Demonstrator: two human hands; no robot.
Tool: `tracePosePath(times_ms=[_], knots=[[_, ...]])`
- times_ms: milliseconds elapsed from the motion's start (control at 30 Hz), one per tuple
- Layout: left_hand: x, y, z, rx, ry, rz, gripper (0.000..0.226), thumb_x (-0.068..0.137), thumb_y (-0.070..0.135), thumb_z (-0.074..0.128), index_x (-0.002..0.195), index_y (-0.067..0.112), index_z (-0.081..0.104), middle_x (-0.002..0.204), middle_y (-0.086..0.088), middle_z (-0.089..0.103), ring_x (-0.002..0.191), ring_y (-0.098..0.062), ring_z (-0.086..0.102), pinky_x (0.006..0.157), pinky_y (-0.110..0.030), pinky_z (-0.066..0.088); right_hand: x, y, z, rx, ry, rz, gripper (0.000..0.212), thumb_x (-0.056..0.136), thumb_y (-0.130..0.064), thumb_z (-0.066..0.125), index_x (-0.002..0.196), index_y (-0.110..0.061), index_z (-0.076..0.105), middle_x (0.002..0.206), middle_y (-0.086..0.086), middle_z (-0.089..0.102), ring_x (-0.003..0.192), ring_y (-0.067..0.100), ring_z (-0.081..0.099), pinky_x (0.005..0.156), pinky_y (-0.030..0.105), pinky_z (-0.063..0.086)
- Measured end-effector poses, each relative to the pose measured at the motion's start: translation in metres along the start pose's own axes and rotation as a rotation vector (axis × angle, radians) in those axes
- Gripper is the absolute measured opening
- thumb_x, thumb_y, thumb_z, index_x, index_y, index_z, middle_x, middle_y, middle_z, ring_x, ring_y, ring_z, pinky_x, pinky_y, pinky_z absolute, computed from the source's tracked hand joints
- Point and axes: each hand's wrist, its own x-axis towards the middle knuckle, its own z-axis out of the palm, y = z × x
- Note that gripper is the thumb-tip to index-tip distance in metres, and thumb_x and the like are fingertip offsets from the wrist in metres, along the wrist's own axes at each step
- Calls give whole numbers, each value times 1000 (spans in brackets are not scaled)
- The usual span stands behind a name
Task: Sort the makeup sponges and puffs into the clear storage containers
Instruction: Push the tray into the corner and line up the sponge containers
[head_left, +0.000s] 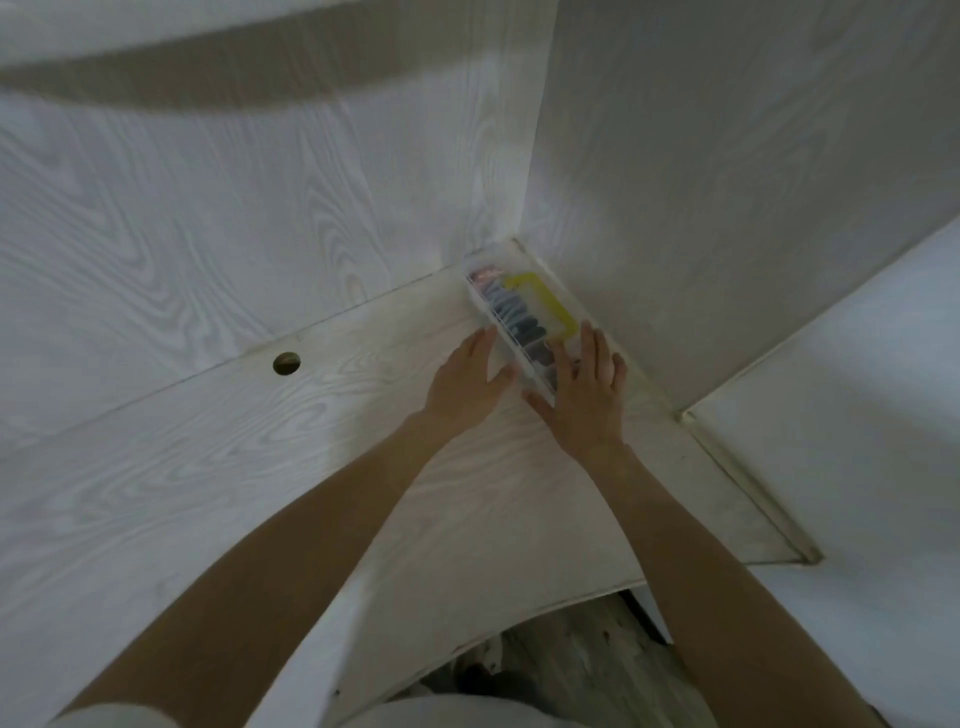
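A long clear storage container (500, 312) lies on the pale wooden desk (260, 441), pushed into the far right corner against the walls. Inside it stand a row of dark and grey sponges or puffs (519, 317), a reddish one (483, 275) at the far end, and a yellow piece (545, 301) along its right side. My left hand (465, 382) rests flat against the container's left side, fingers apart. My right hand (584, 392) lies over the near end of the container, fingers spread on its top. Whether either hand grips it is unclear.
A round cable hole (286, 362) is cut in the desk near the back wall, left of the hands. White wood-grain walls (727, 208) close the corner. The desk's right edge (748, 488) borders a white surface, and floor (545, 665) shows below the front edge.
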Motion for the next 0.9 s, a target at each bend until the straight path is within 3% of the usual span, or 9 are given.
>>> tracePosePath(times_ms=[133, 233, 367, 467, 600, 667, 733, 800, 900], knots=[[45, 25, 5, -280, -29, -99, 60, 96, 40, 42, 147, 15, 21, 154, -3, 23, 140, -17, 22, 109, -26, 17, 22, 19, 5, 51, 97, -98, 68, 78, -41, 71, 132, -6, 48, 132, 17, 52, 123, 32, 49, 98, 40, 42], [62, 35, 11, -457, -57, -141, 60, 96, 35, 45, 147, 19, 17, 154, 0, 20, 140, -16, 21, 109, -25, 17, 41, 33, 14, 102, 75, -103, 69, 79, -38, 70, 131, 1, 48, 132, 21, 53, 123, 35, 50, 98, 44, 45], [87, 40, 15, -553, -65, -199, 64, 96, 35, 47, 148, 20, 13, 155, 0, 16, 141, -17, 19, 112, -27, 15, 72, 47, 12, 95, -82, -180, 81, 90, -50, 48, 146, -1, 16, 153, 20, 20, 142, 31, 19, 116, 40, 19], [102, 41, 15, -558, -36, -214, 65, 96, 29, 48, 148, 20, 11, 156, 1, 14, 141, -15, 18, 110, -24, 15, 85, 48, 8, 13, -201, -215, 95, 87, -54, 49, 147, -5, -6, 157, 14, -2, 145, 25, -1, 118, 36, 4], [107, 34, 22, -622, -55, -191, 73, 92, 16, 54, 149, 17, 8, 156, -1, 11, 142, -16, 14, 111, -26, 13, 88, 46, 15, 57, -210, -191, 101, 84, -56, 53, 147, -7, -9, 157, 14, -7, 145, 26, -5, 118, 36, -1], [109, 30, 20, -605, -40, -221, 68, 92, 16, 55, 148, 20, 15, 154, -3, 21, 139, -18, 22, 113, -30, 20, 91, 48, 8, 47, -266, -186, 99, 85, -57, 52, 147, -8, -8, 157, 13, -7, 145, 25, -5, 117, 38, 0], [106, 30, 14, -557, 63, -272, 52, 91, 18, 53, 141, 23, 37, 143, -3, 42, 130, -19, 40, 107, -32, 32, 90, 46, -7, 57, -269, -159, 91, 87, -53, 52, 149, -9, 2, 157, 13, 2, 145, 26, 0, 116, 42, 2], [90, 31, 6, -578, 190, -261, 36, 90, 16, 54, 125, 19, 55, 124, 0, 60, 115, -16, 55, 96, -28, 41, 79, 37, -25, 142, -121, -117, 71, 87, -43, 52, 144, -9, 26, 150, 17, 25, 140, 31, 17, 114, 47, 11], [29, 24, -14, -588, 355, -173, 19, 90, 19, 56, 107, 23, 64, 97, 7, 68, 92, -4, 62, 83, -21, 46, 47, 11, -46, 320, 152, -94, 44, 83, -35, 43, 117, -11, 57, 117, 15, 56, 114, 35, 46, 95, 44, 36]])
